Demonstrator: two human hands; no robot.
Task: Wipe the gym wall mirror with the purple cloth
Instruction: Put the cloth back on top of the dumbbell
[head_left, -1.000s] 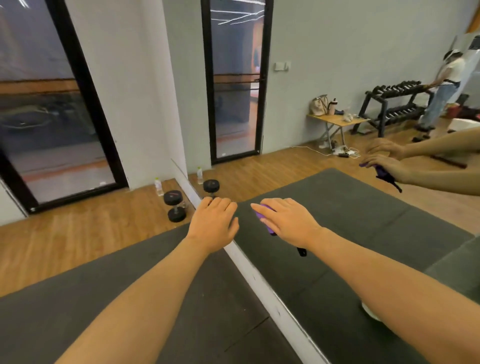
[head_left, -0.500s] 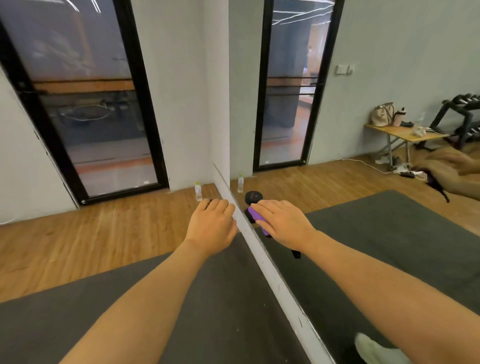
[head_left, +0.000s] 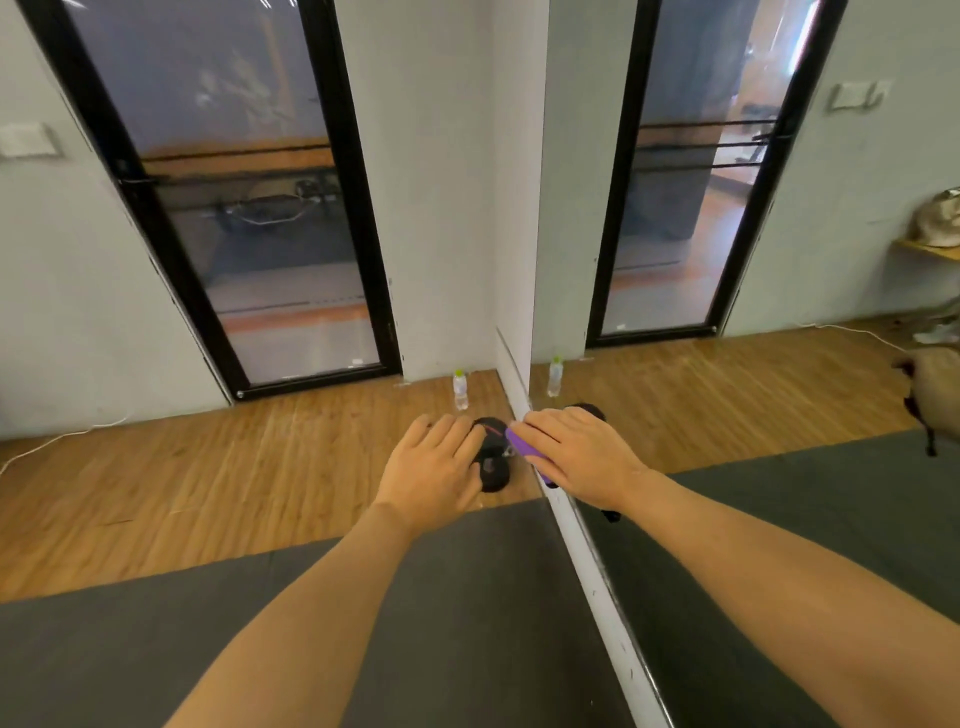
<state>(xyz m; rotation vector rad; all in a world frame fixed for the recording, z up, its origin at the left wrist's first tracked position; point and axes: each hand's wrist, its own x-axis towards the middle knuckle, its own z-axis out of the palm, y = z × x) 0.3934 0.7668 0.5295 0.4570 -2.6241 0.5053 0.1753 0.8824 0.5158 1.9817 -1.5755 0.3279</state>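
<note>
**Two hands out, only one on the glass**

So the whole thing comes down to which side the mirror is on, and it's on the right. Its pale bottom edge runs diagonally from lower right up toward the wall corner, so the long axis of the pane heads away from the person and the glass sits off to the right of that line.

The right hand is the one that's there: fingers fairly straight, palm pressing the purple cloth against the mirror right by the edge. Only a strip of purple pokes out under the fingers, the rest is hidden.

The left hand is just beside it but apart, on the room side of the edge, fingers relaxed and holding nothing. It hovers above a black dumbbell on the wood floor; can't tell if it's touching it.

My guess: the next stroke goes rightward or along the edge, since that's where the uncovered glass lies.
</note>
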